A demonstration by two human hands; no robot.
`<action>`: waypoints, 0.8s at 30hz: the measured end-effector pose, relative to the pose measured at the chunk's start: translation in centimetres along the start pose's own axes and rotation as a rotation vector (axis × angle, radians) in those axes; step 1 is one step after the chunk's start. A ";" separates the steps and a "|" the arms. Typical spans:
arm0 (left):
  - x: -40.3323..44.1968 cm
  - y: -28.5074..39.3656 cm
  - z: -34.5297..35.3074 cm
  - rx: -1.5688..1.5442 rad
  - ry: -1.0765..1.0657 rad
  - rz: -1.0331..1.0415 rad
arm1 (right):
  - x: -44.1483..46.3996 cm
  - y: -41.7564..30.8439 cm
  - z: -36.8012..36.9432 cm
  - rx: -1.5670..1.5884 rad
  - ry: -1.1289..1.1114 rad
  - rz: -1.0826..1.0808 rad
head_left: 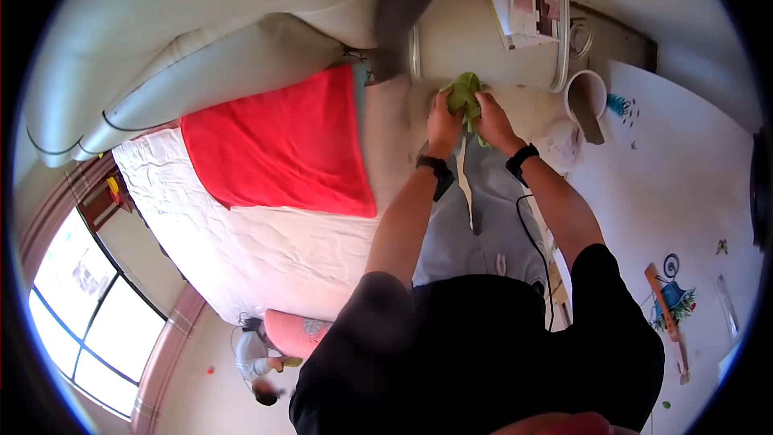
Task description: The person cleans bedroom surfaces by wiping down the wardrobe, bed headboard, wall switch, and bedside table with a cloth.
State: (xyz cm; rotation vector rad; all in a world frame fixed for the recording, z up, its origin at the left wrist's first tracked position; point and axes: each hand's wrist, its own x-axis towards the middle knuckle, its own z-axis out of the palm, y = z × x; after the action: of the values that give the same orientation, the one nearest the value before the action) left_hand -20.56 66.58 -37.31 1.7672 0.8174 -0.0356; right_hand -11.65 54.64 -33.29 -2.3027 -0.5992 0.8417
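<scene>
A crumpled green cloth [464, 98] is bunched between my two hands, in front of me at the top middle of the view. My left hand [444, 126] grips it from the left side, fingers closed around the fabric. From the right, my right hand [495, 123] also has its fingers closed on it. A thin strip of the cloth hangs below my right hand. Black bands circle both wrists. My grey trousers [499, 217] show beneath my forearms.
To the left is a bed with a white quilt [298, 246], a red blanket [278, 145] and a pink pillow [294, 332]. Another person [256, 358] is beside its far end. A white bin [586, 90] and stacked papers [523, 0] lie ahead right. A dark cord [535, 246] hangs beside me.
</scene>
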 end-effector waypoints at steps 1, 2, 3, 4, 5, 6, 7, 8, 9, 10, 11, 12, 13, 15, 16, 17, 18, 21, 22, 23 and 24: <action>0.2 1.0 0.4 -0.037 -0.030 -0.071 | 0.1 1.4 0.7 0.036 0.053 0.004; 0.8 2.9 0.6 -0.074 -0.057 -0.140 | 0.8 3.3 1.9 0.059 0.075 0.039; 1.3 3.4 1.1 -0.110 -0.084 -0.207 | 1.2 3.8 2.2 0.115 0.144 0.026; 2.2 1.8 2.4 -0.102 -0.038 -0.162 | 2.2 3.3 2.0 0.168 0.214 0.011; 3.6 -0.1 3.9 -0.095 0.008 -0.115 | 3.1 2.8 1.9 0.219 0.285 -0.004; 4.4 -1.7 5.1 -0.088 0.053 -0.069 | 4.0 3.0 2.4 0.234 0.324 -0.007; 5.0 -1.1 5.0 -0.101 0.065 -0.048 | 5.1 3.4 3.0 0.248 0.362 -0.010; 5.9 -0.5 4.6 -0.112 0.080 -0.027 | 6.2 3.7 3.7 0.265 0.399 -0.014; 6.9 1.2 4.0 -0.121 0.098 -0.006 | 7.4 3.8 4.3 0.287 0.436 -0.030; 7.4 3.0 3.7 -0.061 0.158 -0.016 | 8.6 3.9 4.9 0.310 0.472 -0.046; 8.1 2.1 3.8 -0.056 0.197 0.017 | 9.5 3.8 5.2 0.332 0.505 -0.064; 9.1 1.2 4.1 -0.051 0.236 0.053 | 10.2 3.7 5.4 0.349 0.505 -0.053; 10.0 0.7 4.3 -0.048 0.272 0.094 | 10.9 3.6 5.3 0.365 0.508 -0.043; 11.3 0.5 4.5 0.081 0.261 0.195 | 12.1 4.4 5.0 0.379 0.508 -0.033; 12.1 0.8 4.6 0.181 0.246 0.237 | 12.7 5.5 4.7 0.376 0.501 -0.032; 12.7 1.2 4.7 0.279 0.232 0.276 | 12.8 6.6 4.3 0.372 0.490 -0.033; 13.0 1.6 5.1 0.283 0.198 0.279 | 12.7 7.3 3.3 0.369 0.483 -0.037; 13.4 2.9 6.8 0.287 0.106 0.266 | 11.7 9.2 0.8 0.344 0.467 -0.024; 12.9 3.5 7.4 0.287 0.081 0.243 | 10.9 9.4 0.4 0.328 0.464 -0.001; 12.5 3.9 8.1 0.287 0.058 0.220 | 10.1 9.6 -0.1 0.311 0.459 0.021; 12.0 2.9 8.8 0.277 0.039 0.268 | 9.4 9.8 0.0 0.272 0.484 0.013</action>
State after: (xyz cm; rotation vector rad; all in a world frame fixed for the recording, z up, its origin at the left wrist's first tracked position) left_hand -6.70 64.74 -43.12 2.1332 0.6182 0.0665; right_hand -3.14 53.14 -43.73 -2.1468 -0.2377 0.3201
